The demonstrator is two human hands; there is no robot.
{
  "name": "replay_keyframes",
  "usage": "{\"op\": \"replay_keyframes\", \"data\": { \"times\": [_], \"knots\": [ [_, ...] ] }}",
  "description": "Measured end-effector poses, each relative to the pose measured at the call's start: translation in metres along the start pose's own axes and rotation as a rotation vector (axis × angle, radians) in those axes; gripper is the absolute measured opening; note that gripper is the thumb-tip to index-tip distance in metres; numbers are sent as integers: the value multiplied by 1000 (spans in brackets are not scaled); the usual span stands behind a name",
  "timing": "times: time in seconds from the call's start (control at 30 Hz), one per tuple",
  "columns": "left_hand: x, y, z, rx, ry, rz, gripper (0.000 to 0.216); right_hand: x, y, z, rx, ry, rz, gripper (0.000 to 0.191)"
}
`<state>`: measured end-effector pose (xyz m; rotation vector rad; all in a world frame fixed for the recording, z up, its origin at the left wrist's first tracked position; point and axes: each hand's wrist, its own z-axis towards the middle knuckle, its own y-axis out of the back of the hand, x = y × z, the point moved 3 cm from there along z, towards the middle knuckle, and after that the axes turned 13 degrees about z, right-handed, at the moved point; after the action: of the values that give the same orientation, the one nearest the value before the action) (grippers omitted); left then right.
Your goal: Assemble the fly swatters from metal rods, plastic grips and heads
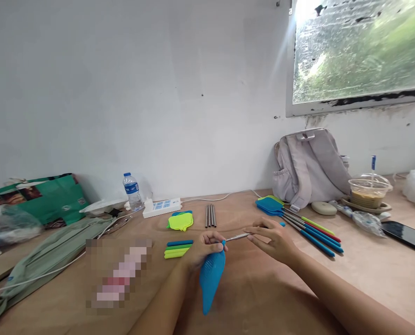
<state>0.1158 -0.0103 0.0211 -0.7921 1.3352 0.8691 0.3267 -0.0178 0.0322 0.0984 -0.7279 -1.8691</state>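
My left hand point(210, 246) is closed on the neck of a blue fly swatter head point(212, 279), whose perforated paddle hangs down towards me. A thin metal rod point(237, 237) meets the neck, and the fingertips of my right hand point(272, 239) pinch its other end. Whether the rod is fully seated in the neck I cannot tell. Just beyond my hands several loose metal tubes point(210, 216) lie side by side. Left of them are yellow-green and blue swatter heads point(180, 221), with blue, green and yellow handles point(177, 250) nearer to my left hand.
Swatters with blue, red and green handles point(315, 237) lie at right. Behind stand a grey backpack point(312, 167), a drink cup point(368, 195) and a phone point(408, 236). A power strip point(162, 207), a water bottle point(132, 191) and a green bag point(57, 200) are at left.
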Motion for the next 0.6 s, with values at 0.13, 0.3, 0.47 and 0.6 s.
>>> {"op": "replay_keyframes", "data": {
  "times": [0.13,0.3,0.47,0.6],
  "knots": [
    [0,3,-1,6,25,67,35,2,1,0,10,18,11,19],
    [3,7,-1,13,69,121,37,-4,2,-1,-38,-52,48,21],
    [3,9,-1,-10,93,208,38,-3,-6,-1,63,-33,70,21],
    [0,8,-2,6,75,221,38,-3,-8,-1,51,-52,112,22]
  ]
}}
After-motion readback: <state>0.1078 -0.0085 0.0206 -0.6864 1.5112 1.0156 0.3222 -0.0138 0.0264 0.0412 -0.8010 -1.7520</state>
